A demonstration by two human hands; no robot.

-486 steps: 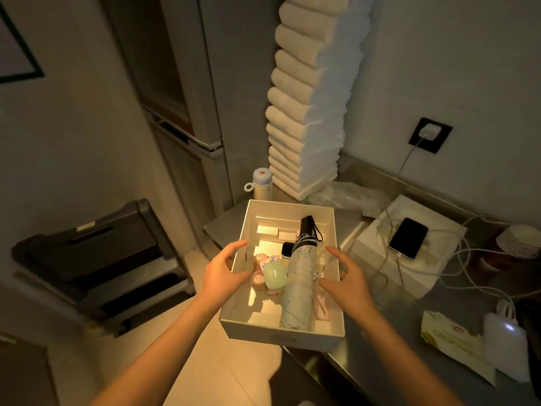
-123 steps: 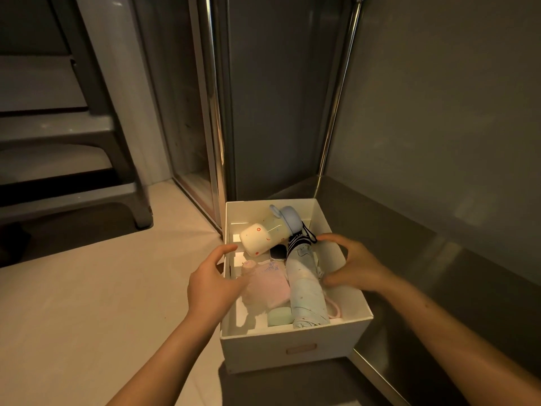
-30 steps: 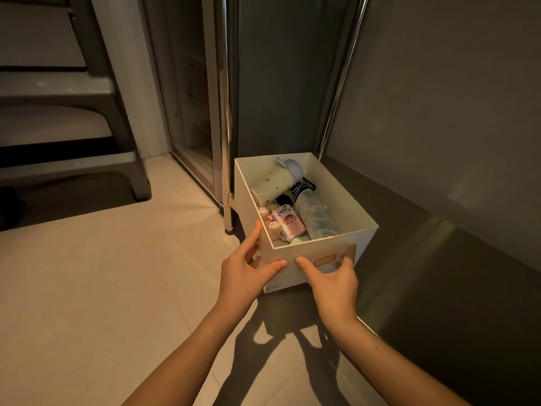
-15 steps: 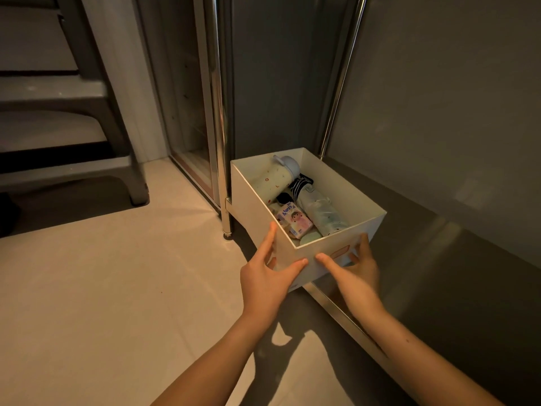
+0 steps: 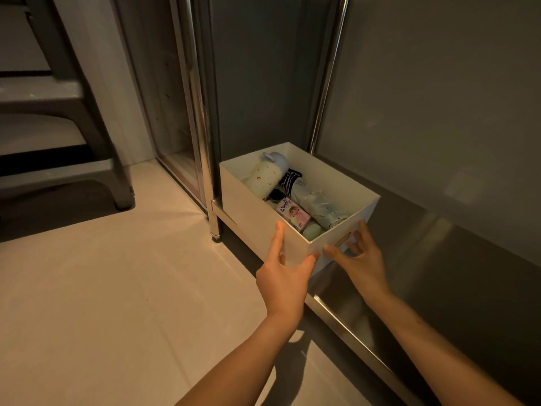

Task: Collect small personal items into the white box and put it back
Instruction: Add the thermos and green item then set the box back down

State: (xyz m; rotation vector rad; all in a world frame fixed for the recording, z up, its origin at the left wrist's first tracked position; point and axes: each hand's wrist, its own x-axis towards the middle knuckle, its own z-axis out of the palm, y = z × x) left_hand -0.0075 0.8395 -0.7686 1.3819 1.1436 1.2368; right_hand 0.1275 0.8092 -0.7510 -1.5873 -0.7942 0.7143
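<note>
Head view | left hand, right hand — fingers straight (spread) — pressing white box corner

On my right the shelf lies open; the steel leg stands close against the box's left wall.

Green thing mostly behind near wall of box; kind unclear. Dark thing between bottle and tissue pack mostly covered. Lower end of umbrella hidden behind wall. Pack print too small to read. Left hand: lower fingers out of sight. Right hand: fingertips in handle slot or not, cannot tell. Stool cut by left edge; forearms by bottom edge.
</note>
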